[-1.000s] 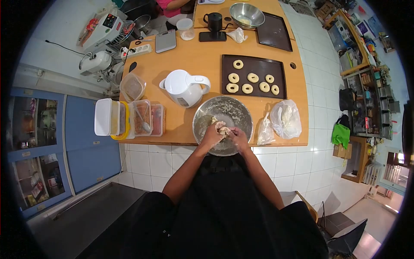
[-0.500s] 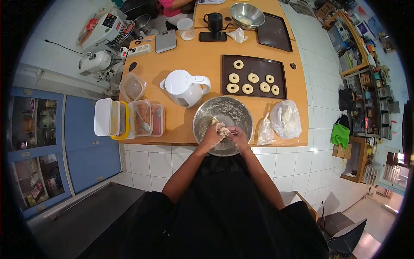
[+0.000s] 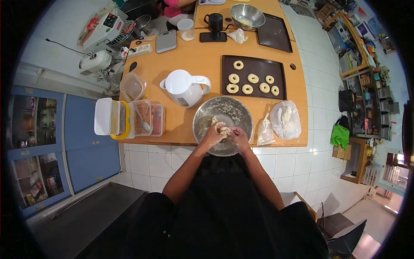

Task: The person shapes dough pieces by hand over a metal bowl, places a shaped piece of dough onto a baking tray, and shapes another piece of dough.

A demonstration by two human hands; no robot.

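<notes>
A metal mixing bowl (image 3: pixel 237 108) stands at the front edge of the wooden table, its inner wall smeared with flour and bits of dough. Over the bowl, my left hand (image 3: pixel 211 136) grips a lump of sticky dough (image 3: pixel 224 131) from the left. My right hand (image 3: pixel 238 137) pinches the same dough from the right. Dough residue coats the fingers of both hands. Some of the dough is hidden behind my fingers.
Ring-shaped dough pieces lie on a dark tray (image 3: pixel 254 64) behind the bowl. To the left are a white electric kettle (image 3: pixel 183 86) and several plastic containers (image 3: pixel 142 118). Plastic bags (image 3: pixel 286 121) sit right of the bowl. Another person (image 3: pixel 177 3) is at the far left.
My fingers have shifted slightly on the dough, and its shape between them looks a little different. Both hands stay over the bowl.
</notes>
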